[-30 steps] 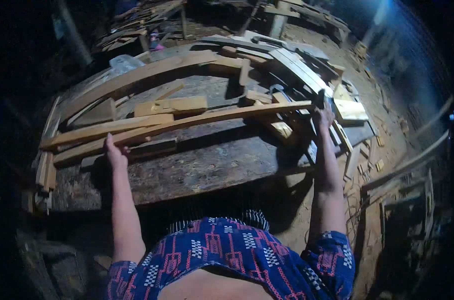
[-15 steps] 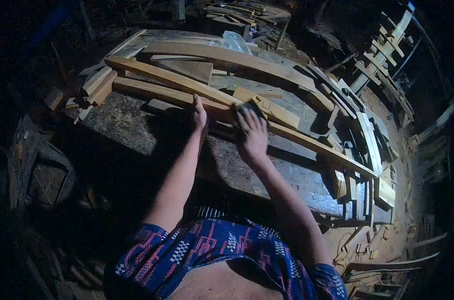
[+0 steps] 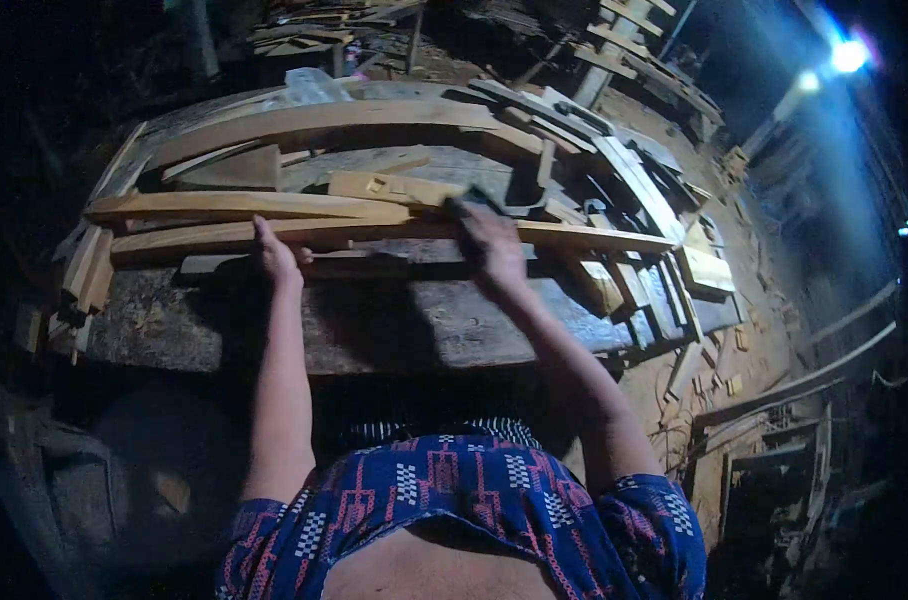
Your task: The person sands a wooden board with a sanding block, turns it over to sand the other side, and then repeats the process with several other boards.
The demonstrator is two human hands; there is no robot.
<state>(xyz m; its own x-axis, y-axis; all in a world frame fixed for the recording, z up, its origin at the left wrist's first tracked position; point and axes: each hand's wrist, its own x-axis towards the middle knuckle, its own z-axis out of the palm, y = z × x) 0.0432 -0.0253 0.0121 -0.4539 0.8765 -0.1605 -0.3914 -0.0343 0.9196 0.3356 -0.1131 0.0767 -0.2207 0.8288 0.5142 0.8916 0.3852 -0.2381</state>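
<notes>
A long wooden bar (image 3: 594, 237) lies across the workbench in front of me. My right hand (image 3: 494, 248), blurred by motion, presses a dark piece of sandpaper (image 3: 466, 200) onto it; the fingers lie over the sandpaper. My left hand (image 3: 280, 262) is at the near edge of the bar's left part, fingers stretched upward against the wood and thumb apart. Just behind, a second wooden bar (image 3: 224, 205) runs almost parallel. A wooden hand plane or block with a cut slot (image 3: 379, 187) lies beyond it, left of my right hand.
A wide curved board (image 3: 304, 118) and a clear plastic bag (image 3: 314, 88) lie at the back of the workbench (image 3: 154, 320). Several offcuts and strips (image 3: 629, 190) crowd its right end. More lumber is stacked behind, and a bright lamp (image 3: 849, 55) shines at upper right.
The view has turned to the right, so the bench appears shifted left and more level. My right hand has slid rightward along the bar with the sandpaper. My left hand stays by the bar.
</notes>
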